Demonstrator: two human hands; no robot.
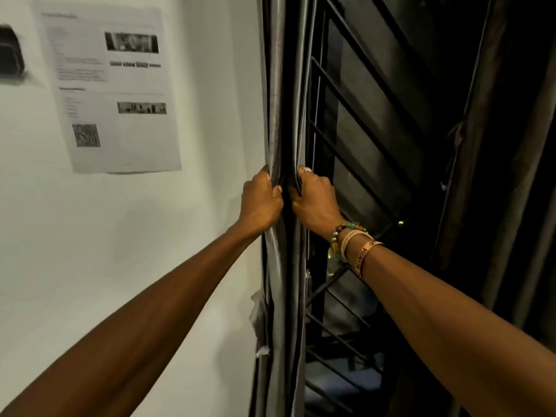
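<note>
Curtain: we see grey, faintly shiny cloth gathered into narrow upright folds. It hangs down the middle of the frame from top edge to bottom, between the white wall and the black grille.
Left hand: we curl our fingers tight round the left folds at mid-height, with the thumb on the near side.
Right hand: it sits just beside the left one, knuckles bent and fingers dug into the right folds, gripping them.
Ring: pale metal on a finger of the right hand.
Bracelets: round beads and flat woven bands stacked on the right wrist.
Grille: straight black metal bars slant across the frame to the right of the curtain.
Wall: smooth and white, filling the left half.
Sheet: flat paper at upper left with grey pictures and a square code. We cannot read the blurred print.
Second curtain: dark brownish cloth in long folds at the right edge.
</note>
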